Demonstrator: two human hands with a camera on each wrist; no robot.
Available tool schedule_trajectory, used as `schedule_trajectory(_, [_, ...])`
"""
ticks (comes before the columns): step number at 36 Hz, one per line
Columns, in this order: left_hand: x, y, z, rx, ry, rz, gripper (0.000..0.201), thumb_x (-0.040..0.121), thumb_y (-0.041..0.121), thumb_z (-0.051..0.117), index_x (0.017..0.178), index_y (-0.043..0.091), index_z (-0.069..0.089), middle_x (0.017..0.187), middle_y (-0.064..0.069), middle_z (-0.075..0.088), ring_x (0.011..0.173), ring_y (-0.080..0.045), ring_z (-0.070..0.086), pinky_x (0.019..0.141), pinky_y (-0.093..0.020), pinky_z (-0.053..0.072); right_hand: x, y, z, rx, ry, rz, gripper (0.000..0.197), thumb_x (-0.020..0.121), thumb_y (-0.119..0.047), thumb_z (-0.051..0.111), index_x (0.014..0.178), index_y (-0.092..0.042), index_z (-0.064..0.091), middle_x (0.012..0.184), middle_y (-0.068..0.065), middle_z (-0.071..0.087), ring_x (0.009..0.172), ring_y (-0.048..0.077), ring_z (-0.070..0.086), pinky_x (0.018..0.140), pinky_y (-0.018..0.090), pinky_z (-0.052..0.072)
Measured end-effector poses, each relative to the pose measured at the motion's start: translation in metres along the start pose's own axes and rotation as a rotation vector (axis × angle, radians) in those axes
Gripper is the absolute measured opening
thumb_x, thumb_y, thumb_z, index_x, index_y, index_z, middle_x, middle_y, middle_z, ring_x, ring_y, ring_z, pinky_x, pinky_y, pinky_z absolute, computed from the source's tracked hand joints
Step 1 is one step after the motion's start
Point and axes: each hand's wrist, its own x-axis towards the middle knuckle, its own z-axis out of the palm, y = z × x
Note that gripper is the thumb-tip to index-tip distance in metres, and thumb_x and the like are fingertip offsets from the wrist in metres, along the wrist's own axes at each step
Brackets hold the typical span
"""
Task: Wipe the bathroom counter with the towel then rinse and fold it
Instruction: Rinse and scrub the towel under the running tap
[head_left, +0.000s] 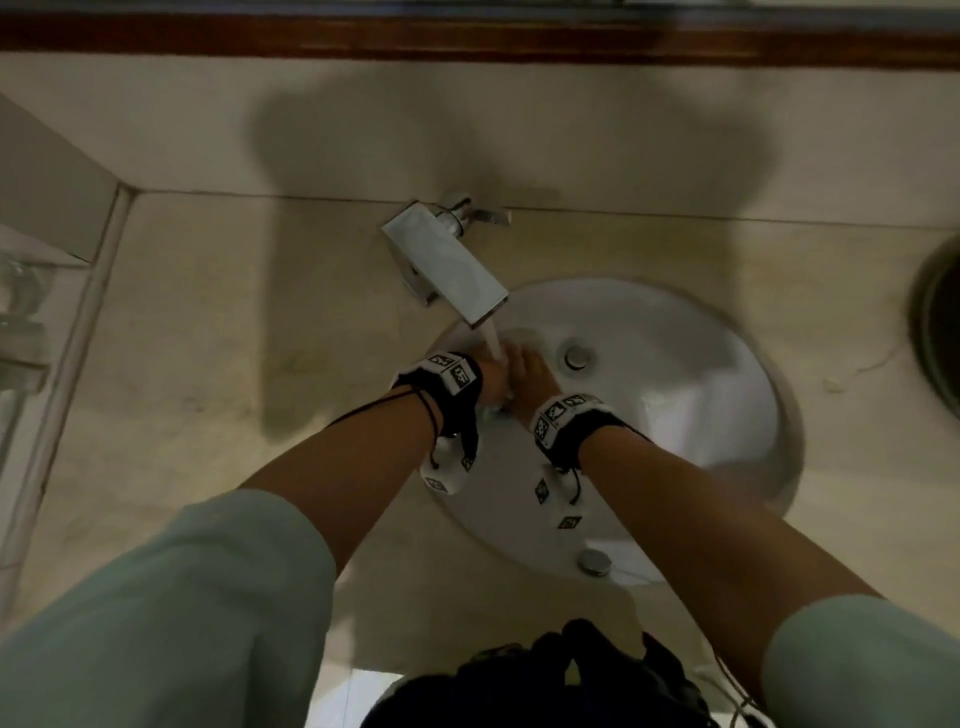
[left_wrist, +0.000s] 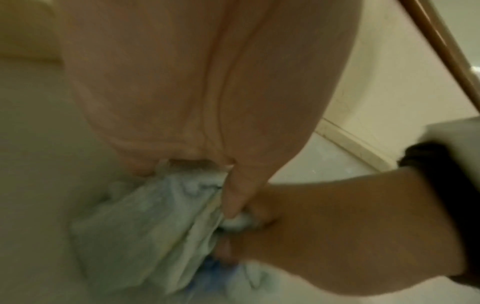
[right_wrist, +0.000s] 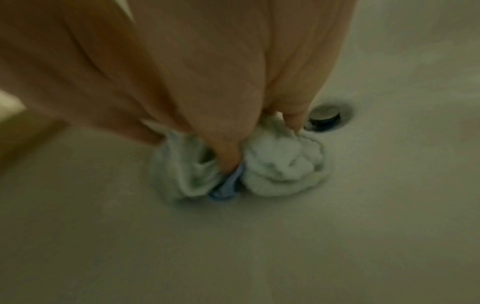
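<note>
Both hands meet over the white sink (head_left: 717, 395), under water running from the square chrome faucet (head_left: 447, 265). My left hand (head_left: 491, 376) and right hand (head_left: 530, 376) hold a bunched, wet, pale towel between them, mostly hidden in the head view. In the left wrist view the towel (left_wrist: 155, 226), with a blue edge, hangs from my left hand's fingers, and the right hand (left_wrist: 324, 222) clamps its other end. In the right wrist view my right hand's fingers (right_wrist: 293, 115) dig into the crumpled towel (right_wrist: 280, 166) just above the basin floor.
The drain plug (head_left: 575, 356) sits right of the hands; in the right wrist view the drain (right_wrist: 326, 116) lies just behind the towel. Beige counter (head_left: 208, 338) surrounds the basin. A dark round object (head_left: 940, 332) sits at the right edge and glass items (head_left: 21, 312) at the left.
</note>
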Motion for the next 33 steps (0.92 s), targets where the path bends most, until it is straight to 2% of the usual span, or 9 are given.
schedule_trajectory(6, [-0.040, -0.005, -0.012, -0.215, 0.039, -0.088, 0.048, 0.101, 0.017, 0.041, 0.144, -0.003, 0.030, 0.150, -0.018, 0.034, 0.136, -0.027, 0.036, 0.110, -0.034, 0.028, -0.019, -0.005, -0.028, 0.070, 0.012, 0.008, 0.072, 0.089, -0.018, 0.062, 0.149, -0.017, 0.022, 0.150, 0.017, 0.031, 0.134, 0.038, 0.037, 0.105, 0.045, 0.035])
schedule_trajectory(9, [-0.010, -0.043, 0.004, -0.190, 0.090, -0.089, 0.081, 0.087, 0.044, 0.063, 0.149, 0.011, 0.023, 0.148, -0.010, 0.039, 0.131, -0.023, 0.044, 0.107, -0.037, 0.038, -0.032, -0.013, -0.049, 0.127, 0.001, 0.017, 0.059, 0.092, -0.024, 0.057, 0.145, -0.024, 0.032, 0.147, 0.008, 0.040, 0.132, 0.031, 0.043, 0.103, 0.040, 0.038])
schedule_trajectory(11, [0.005, -0.055, 0.005, -0.127, 0.074, -0.052, 0.095, 0.082, 0.056, 0.064, 0.152, 0.023, 0.010, 0.153, -0.007, 0.029, 0.139, -0.021, 0.031, 0.113, -0.047, 0.027, -0.043, -0.014, -0.063, 0.119, 0.010, 0.030, 0.051, 0.095, -0.022, 0.053, 0.144, -0.018, 0.036, 0.144, 0.008, 0.045, 0.129, 0.029, 0.046, 0.103, 0.033, 0.037])
schedule_trajectory(14, [-0.055, -0.032, -0.017, -0.334, 0.019, 0.110, 0.082, 0.090, 0.028, 0.063, 0.152, 0.015, 0.010, 0.159, -0.009, 0.007, 0.145, -0.027, 0.011, 0.116, -0.043, 0.016, -0.058, -0.010, -0.074, 0.184, 0.060, -0.024, 0.052, 0.088, -0.019, 0.062, 0.137, -0.015, 0.044, 0.135, 0.010, 0.052, 0.122, 0.029, 0.051, 0.097, 0.032, 0.040])
schedule_trajectory(18, [-0.073, -0.035, -0.015, -0.551, 0.051, 0.190, 0.104, 0.084, 0.042, 0.068, 0.151, 0.025, -0.009, 0.159, 0.005, -0.004, 0.146, -0.019, -0.001, 0.118, -0.046, 0.010, -0.077, -0.009, -0.086, 0.371, 0.134, -0.048, 0.057, 0.075, -0.009, 0.075, 0.127, -0.011, 0.051, 0.120, 0.015, 0.061, 0.111, 0.031, 0.059, 0.091, 0.036, 0.048])
schedule_trajectory(22, [-0.093, -0.028, -0.017, -0.710, 0.148, 0.294, 0.095, 0.080, 0.031, 0.075, 0.151, 0.019, 0.014, 0.153, 0.000, 0.024, 0.139, -0.019, 0.025, 0.110, -0.035, 0.025, -0.089, -0.010, -0.100, 0.447, 0.231, -0.070, 0.062, 0.068, -0.010, 0.083, 0.121, -0.005, 0.052, 0.113, 0.012, 0.059, 0.101, 0.026, 0.058, 0.080, 0.033, 0.049])
schedule_trajectory(26, [-0.100, -0.029, -0.020, -0.805, 0.405, 0.270, 0.053, 0.079, 0.023, 0.076, 0.127, 0.009, 0.055, 0.132, -0.008, 0.056, 0.121, -0.025, 0.052, 0.090, -0.023, 0.037, -0.100, -0.015, -0.115, 0.489, 0.282, -0.043, 0.062, 0.063, -0.020, 0.088, 0.113, -0.008, 0.053, 0.104, 0.007, 0.059, 0.090, 0.019, 0.057, 0.070, 0.030, 0.047])
schedule_trajectory(29, [-0.104, -0.029, -0.021, -0.871, 0.459, 0.293, 0.047, 0.082, 0.017, 0.074, 0.124, 0.003, 0.058, 0.130, -0.012, 0.057, 0.121, -0.027, 0.052, 0.085, -0.017, 0.037, -0.106, -0.020, -0.123, 0.476, 0.261, -0.013, 0.066, 0.063, -0.029, 0.089, 0.114, -0.011, 0.051, 0.105, 0.005, 0.061, 0.092, 0.020, 0.059, 0.075, 0.033, 0.051])
schedule_trajectory(33, [-0.113, -0.028, -0.021, -0.958, 0.514, 0.266, 0.039, 0.084, 0.018, 0.071, 0.120, 0.004, 0.062, 0.128, -0.014, 0.059, 0.120, -0.029, 0.051, 0.094, -0.026, 0.038, -0.110, -0.023, -0.126, 0.471, 0.255, 0.009, 0.070, 0.065, -0.036, 0.087, 0.118, -0.013, 0.047, 0.111, 0.006, 0.061, 0.098, 0.023, 0.061, 0.079, 0.035, 0.052])
